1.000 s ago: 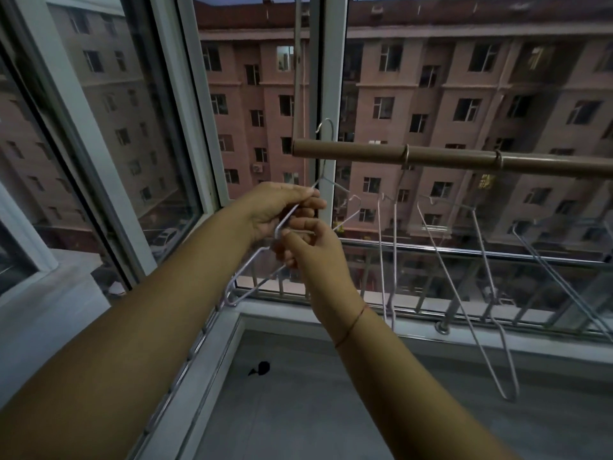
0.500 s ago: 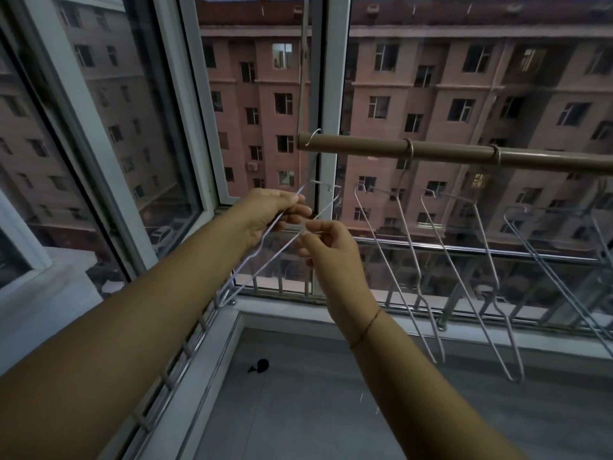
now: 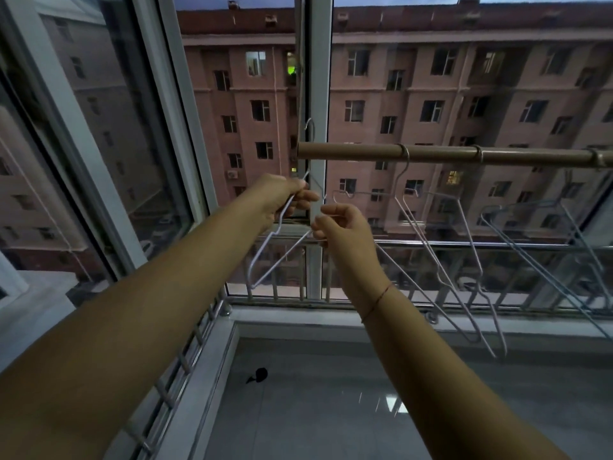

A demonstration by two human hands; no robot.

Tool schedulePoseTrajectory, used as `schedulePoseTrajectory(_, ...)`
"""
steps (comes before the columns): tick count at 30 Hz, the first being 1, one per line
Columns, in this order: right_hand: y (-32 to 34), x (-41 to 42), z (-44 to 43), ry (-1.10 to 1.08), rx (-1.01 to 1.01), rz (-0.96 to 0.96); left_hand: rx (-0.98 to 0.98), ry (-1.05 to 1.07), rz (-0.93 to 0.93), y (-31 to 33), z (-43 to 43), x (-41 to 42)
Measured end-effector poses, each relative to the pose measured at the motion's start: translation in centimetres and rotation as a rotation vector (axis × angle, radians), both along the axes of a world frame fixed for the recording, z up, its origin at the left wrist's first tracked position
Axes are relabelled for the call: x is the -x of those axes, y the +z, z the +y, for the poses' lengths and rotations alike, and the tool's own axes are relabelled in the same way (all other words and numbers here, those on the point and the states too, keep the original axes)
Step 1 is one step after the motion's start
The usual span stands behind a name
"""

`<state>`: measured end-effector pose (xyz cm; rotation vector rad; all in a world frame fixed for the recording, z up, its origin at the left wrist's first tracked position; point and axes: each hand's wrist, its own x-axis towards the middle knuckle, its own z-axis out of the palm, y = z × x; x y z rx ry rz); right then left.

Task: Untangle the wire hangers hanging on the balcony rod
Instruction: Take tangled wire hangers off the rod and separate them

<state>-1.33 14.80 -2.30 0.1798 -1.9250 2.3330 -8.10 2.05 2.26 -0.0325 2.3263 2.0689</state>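
Note:
A brown rod [image 3: 431,154] runs across the window from the middle to the right. My left hand [image 3: 282,200] pinches the upper arm of a white wire hanger [image 3: 262,260] whose hook rises just past the rod's left end. My right hand [image 3: 341,227] grips the wire of that hanger or of the one beside it; I cannot tell which. Two more white hangers [image 3: 441,267] dangle tilted from hooks on the rod to the right. A bluish hanger [image 3: 530,247] hangs farther right.
A metal railing [image 3: 497,247] runs behind the hangers along the window. A white vertical frame post [image 3: 318,78] stands behind the rod's left end. The grey tiled sill [image 3: 331,393] below has a small dark object [image 3: 258,375] on it.
Both hands have risen with the hanger and its hook now stands above the rod's left end. The neighbouring hangers have swung to the right.

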Motion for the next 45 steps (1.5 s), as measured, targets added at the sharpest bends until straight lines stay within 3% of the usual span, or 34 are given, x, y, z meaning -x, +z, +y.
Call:
schedulePoseTrajectory(6,-1.1,2.4,1.2,-0.141,-0.177,0.04,0.075,-0.019,-0.058,-2.7,-1.3,-1.0)
schedulePoseTrajectory(10,-2.5,3.9,1.9,-0.125,-0.352,0.074,0.227,-0.068,-0.056,-4.1,-3.5,-1.7)
schedulePoseTrajectory(15,-3.7,5.0,2.5,-0.099,-0.826,0.167,0.552,-0.12,0.117,-4.3,-6.2,-2.4)
schedulePoseTrajectory(22,-3.4,2.0,3.3,0.169,-1.087,0.127,0.506,-0.079,0.216,-4.2,-7.9,-3.1)
schedulePoseTrajectory(24,-3.0,0.1,3.6,0.235,-0.986,0.093,0.472,-0.062,0.229,-4.3,-7.4,-3.4)
schedulePoseTrajectory(26,-2.5,-1.8,4.0,0.264,-0.758,0.001,0.479,0.012,0.268,-4.2,-6.1,-3.7)
schedulePoseTrajectory(28,-1.9,-3.4,4.7,0.241,-0.586,-0.068,0.508,0.256,0.362,-3.9,-4.3,-4.4)
schedulePoseTrajectory(30,-1.3,-4.6,5.4,0.229,-0.456,-0.105,0.407,0.433,0.409,-3.5,-2.0,-6.0)
schedulePoseTrajectory(36,0.0,-4.9,6.0,0.166,-0.257,-0.094,-0.029,-0.053,0.125,-1.7,4.3,-8.4)
schedulePoseTrajectory(45,2.2,-3.9,3.6,0.184,-0.212,-0.118,-0.134,-0.008,0.038,-0.5,5.1,-6.7)
